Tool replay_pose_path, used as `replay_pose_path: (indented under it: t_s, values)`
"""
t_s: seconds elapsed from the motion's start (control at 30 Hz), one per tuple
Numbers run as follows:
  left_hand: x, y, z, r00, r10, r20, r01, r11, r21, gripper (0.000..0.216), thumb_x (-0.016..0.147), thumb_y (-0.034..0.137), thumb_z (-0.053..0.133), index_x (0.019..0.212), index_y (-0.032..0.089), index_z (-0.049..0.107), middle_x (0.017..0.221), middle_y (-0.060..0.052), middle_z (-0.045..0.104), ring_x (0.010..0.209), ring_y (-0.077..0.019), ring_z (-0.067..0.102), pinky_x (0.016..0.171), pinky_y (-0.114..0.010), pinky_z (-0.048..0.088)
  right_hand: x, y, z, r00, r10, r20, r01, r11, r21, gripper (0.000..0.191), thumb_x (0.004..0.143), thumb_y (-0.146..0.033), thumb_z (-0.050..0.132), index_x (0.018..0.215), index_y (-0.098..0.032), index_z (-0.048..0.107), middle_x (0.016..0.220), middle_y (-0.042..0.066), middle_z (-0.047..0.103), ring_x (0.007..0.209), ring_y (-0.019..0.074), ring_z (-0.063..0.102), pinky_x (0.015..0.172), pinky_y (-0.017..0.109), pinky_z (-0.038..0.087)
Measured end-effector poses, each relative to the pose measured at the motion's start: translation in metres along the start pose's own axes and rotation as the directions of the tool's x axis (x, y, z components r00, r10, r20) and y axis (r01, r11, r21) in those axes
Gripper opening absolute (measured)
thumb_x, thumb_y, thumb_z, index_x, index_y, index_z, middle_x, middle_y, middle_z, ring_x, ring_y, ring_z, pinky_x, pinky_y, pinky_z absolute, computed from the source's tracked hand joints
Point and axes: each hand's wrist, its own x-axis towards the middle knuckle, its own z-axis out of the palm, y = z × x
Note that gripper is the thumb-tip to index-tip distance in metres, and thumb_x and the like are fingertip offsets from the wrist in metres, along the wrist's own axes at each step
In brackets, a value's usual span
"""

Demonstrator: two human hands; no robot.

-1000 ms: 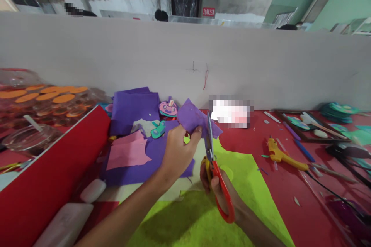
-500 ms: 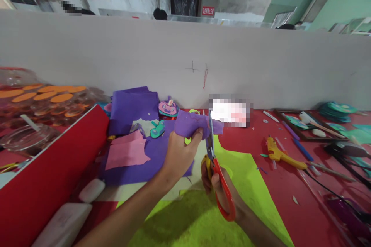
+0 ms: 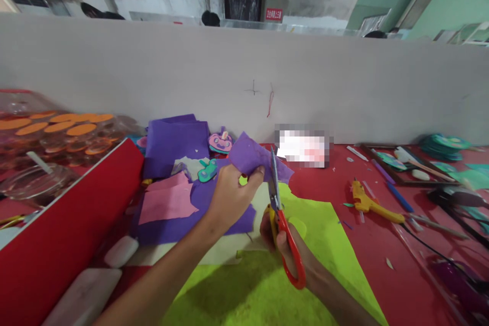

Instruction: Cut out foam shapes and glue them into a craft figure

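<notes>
A purple felt piece [image 3: 250,154] is pinched between the thumb and fingers of my left hand [image 3: 233,191], raised above the table. My right hand [image 3: 284,244] grips scissors [image 3: 278,204] with one red and one yellow handle, their blades pointing up and away. Those blades cross the right part of the felt, whose pointed end sticks out beyond them. Under my hands lie a yellow-green sheet [image 3: 321,229] and a larger purple felt sheet [image 3: 240,221]. To the left rest a pink felt piece [image 3: 168,201] and a small teal cut-out [image 3: 207,170].
A yellow glue gun [image 3: 370,204] lies at right, near a blue pen [image 3: 399,197] and a dark tray [image 3: 412,181] of cut-outs. At left, a red-faced board [image 3: 87,204] stands beside clear containers with orange tops [image 3: 80,129]. A grey partition [image 3: 183,71] closes off the back.
The purple felt has tilted, its left corner rising and its right end dropping. My left hand has shifted slightly left, and the scissors have moved a little left too.
</notes>
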Motion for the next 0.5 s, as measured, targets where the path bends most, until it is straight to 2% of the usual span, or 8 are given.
replay_pose_path:
  t_s: [0.13,0.3,0.5]
  values:
    - [0.0030,-0.0004,-0.0032,1.000,0.008,0.028,-0.008,1.000,0.002,0.026,0.090,0.030,0.055,0.067,0.017,0.053,0.063,0.003,0.049,0.062,-0.0111,0.043,0.061,-0.026,0.035,-0.0002,-0.0018,-0.0027,0.999,-0.040,0.013,0.040,0.997,-0.072,0.065,0.084,-0.087,0.043,0.088,-0.022,0.053,0.065,-0.004,0.041,0.055,0.0124,0.032,0.054,0.028,0.032]
    - [0.0014,0.0026,-0.0014,1.000,-0.025,0.018,0.025,1.000,-0.019,0.025,0.090,0.031,0.056,0.069,0.017,0.054,0.064,0.002,0.052,0.065,-0.0124,0.047,0.064,-0.026,0.038,-0.0004,-0.0019,-0.0024,1.000,-0.016,-0.022,0.015,0.999,-0.042,0.067,0.082,-0.088,0.044,0.086,-0.022,0.053,0.063,-0.005,0.041,0.052,0.0108,0.031,0.050,0.026,0.030]
    - [-0.0034,-0.0002,0.0041,0.997,-0.071,-0.015,0.069,0.994,-0.089,0.024,0.091,0.034,0.058,0.073,0.018,0.056,0.068,0.002,0.056,0.067,-0.0123,0.050,0.065,-0.024,0.041,-0.0007,-0.0001,-0.0006,0.999,0.021,-0.047,-0.022,1.000,-0.019,0.068,0.078,-0.090,0.047,0.085,-0.023,0.053,0.063,-0.005,0.040,0.051,0.0104,0.031,0.048,0.026,0.033]
